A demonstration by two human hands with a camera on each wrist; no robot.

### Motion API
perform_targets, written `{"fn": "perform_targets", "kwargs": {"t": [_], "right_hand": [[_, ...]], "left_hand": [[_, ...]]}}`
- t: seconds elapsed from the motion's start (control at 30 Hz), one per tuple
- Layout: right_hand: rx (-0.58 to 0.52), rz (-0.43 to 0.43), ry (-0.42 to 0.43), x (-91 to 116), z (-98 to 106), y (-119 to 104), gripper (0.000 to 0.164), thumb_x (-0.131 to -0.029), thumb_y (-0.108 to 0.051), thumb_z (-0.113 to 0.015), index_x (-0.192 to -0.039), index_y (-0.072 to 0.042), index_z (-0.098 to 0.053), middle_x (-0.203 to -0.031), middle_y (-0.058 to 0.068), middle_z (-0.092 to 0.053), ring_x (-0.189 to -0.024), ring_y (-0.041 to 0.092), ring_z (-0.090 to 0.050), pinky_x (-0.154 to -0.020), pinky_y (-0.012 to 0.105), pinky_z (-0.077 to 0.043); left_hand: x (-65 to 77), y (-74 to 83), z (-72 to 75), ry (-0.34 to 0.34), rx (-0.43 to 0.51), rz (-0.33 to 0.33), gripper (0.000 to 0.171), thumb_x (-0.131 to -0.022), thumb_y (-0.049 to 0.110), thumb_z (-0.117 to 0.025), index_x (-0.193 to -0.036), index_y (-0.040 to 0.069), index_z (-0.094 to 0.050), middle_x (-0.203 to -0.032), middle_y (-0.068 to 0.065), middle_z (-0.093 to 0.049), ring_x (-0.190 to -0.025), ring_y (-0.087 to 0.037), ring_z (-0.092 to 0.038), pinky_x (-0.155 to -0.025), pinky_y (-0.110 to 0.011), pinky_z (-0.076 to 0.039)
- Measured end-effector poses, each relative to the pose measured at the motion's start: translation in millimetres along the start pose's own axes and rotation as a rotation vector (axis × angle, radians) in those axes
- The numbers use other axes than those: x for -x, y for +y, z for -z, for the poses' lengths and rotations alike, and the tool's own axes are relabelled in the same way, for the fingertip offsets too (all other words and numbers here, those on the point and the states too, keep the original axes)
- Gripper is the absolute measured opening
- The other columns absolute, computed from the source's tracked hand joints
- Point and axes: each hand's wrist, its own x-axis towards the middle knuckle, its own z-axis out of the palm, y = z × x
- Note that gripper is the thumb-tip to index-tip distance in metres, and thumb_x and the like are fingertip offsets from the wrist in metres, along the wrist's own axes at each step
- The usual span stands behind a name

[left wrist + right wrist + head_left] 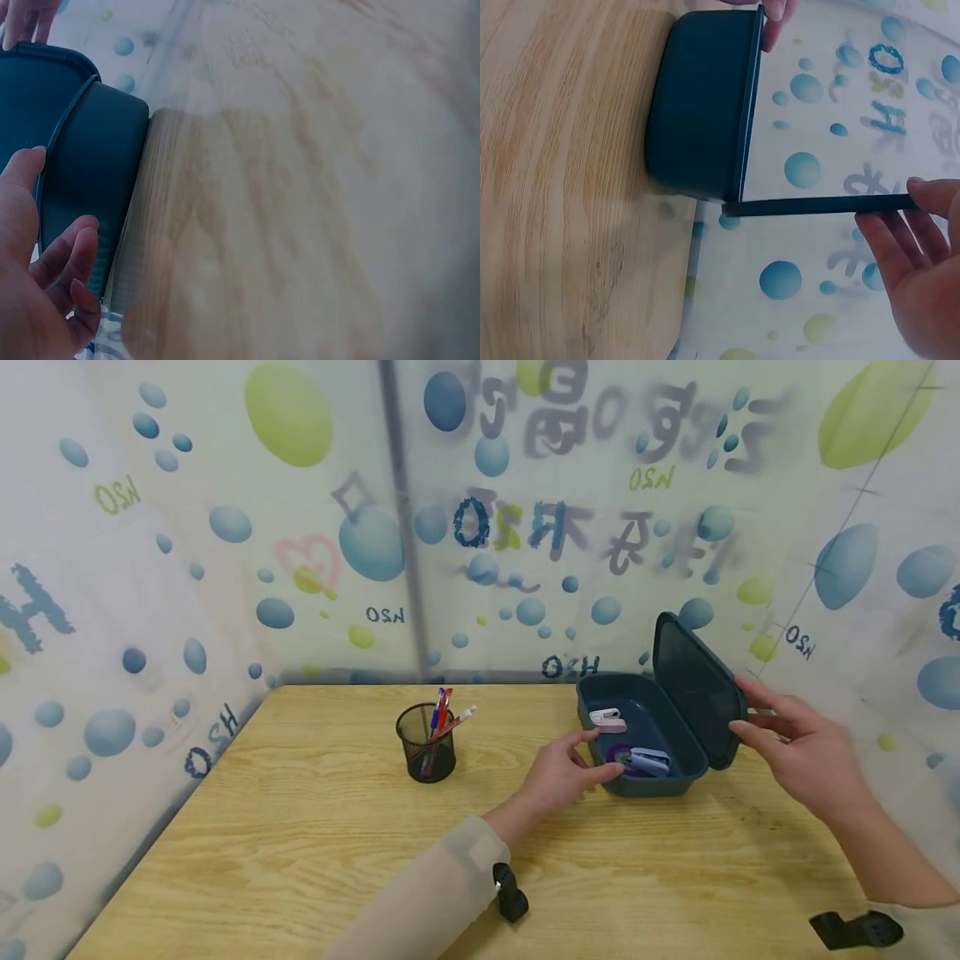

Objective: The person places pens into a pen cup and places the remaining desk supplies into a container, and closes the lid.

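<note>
A dark teal storage box (pixel 651 787) stands at the right of the table, its hinged lid (pixel 693 689) raised on the right side. My right hand (pixel 813 756) pinches the lid's free edge between thumb and fingers, as the right wrist view also shows. At the box's left side is my left hand (pixel 558 772), thumb and forefinger spread and touching the rim. In the left wrist view its other fingers (pixel 79 251) are loosely bent beside the outer wall. Inside lie a light blue stapler (pixel 649 762), a purple ring-shaped thing (pixel 619 752), and small white (pixel 604 716) and pink (pixel 612 726) items.
A black mesh pen holder (pixel 427 760) with several pens and a pencil stands left of the box on the wooden table (pixel 300 827). A patterned curtain (pixel 480 643) hangs behind the table's back edge and along both sides.
</note>
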Motion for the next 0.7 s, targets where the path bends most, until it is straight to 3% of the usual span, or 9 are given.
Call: {"fn": "perform_targets", "kwargs": {"t": [0.17,0.37,0.5,0.57,0.7], "right_hand": [[0.046,0.097,-0.017,0,-12,-8,0.057,-0.108,-0.012,-0.072,-0.162,-0.018,-0.056,-0.133,-0.025,-0.05,-0.104,-0.029,-0.05,-0.082,-0.003,-0.044],[0.039,0.186,-0.017,4,-30,-18,0.055,-0.105,-0.006,-0.074,-0.157,-0.019,-0.063,-0.128,-0.027,-0.058,-0.108,-0.025,-0.052,-0.084,-0.003,-0.044],[0.074,0.277,0.004,7,-46,-22,0.056,-0.098,0.003,-0.079,-0.149,-0.017,-0.07,-0.119,-0.005,-0.071,-0.104,-0.021,-0.053,-0.083,-0.003,-0.045],[0.132,0.331,0.025,8,-54,-24,0.056,-0.094,0.004,-0.082,-0.145,-0.017,-0.073,-0.114,0.004,-0.074,-0.096,-0.018,-0.055,-0.077,-0.003,-0.044],[0.255,0.431,0.056,12,-66,-26,0.059,-0.086,0.003,-0.089,-0.139,-0.02,-0.078,-0.111,0.003,-0.077,-0.076,-0.004,-0.058,-0.055,0.011,-0.039]], "left_hand": [[0.3,0.0,1.0,-0.004,0.004,0.001,0.071,-0.093,0.048,-0.088,-0.157,0.031,-0.061,-0.091,0.001,-0.07,-0.072,-0.017,-0.064,-0.063,-0.028,-0.054],[-0.4,-1.7,1.7,-0.017,0.02,-0.025,0.073,-0.094,0.047,-0.087,-0.159,0.027,-0.06,-0.09,0.0,-0.069,-0.07,-0.017,-0.063,-0.061,-0.028,-0.053],[-0.5,-2.1,2.3,-0.021,0.025,-0.033,0.072,-0.095,0.047,-0.087,-0.158,0.026,-0.06,-0.089,-0.001,-0.069,-0.069,-0.018,-0.064,-0.061,-0.028,-0.053],[-0.7,-2.5,2.8,-0.025,0.024,-0.043,0.072,-0.095,0.046,-0.087,-0.158,0.025,-0.06,-0.087,-0.001,-0.069,-0.067,-0.019,-0.065,-0.06,-0.028,-0.053],[-0.7,-2.7,3.5,-0.029,0.027,-0.065,0.073,-0.096,0.045,-0.086,-0.159,0.022,-0.059,-0.085,0.0,-0.069,-0.066,-0.021,-0.066,-0.059,-0.028,-0.053]]}}
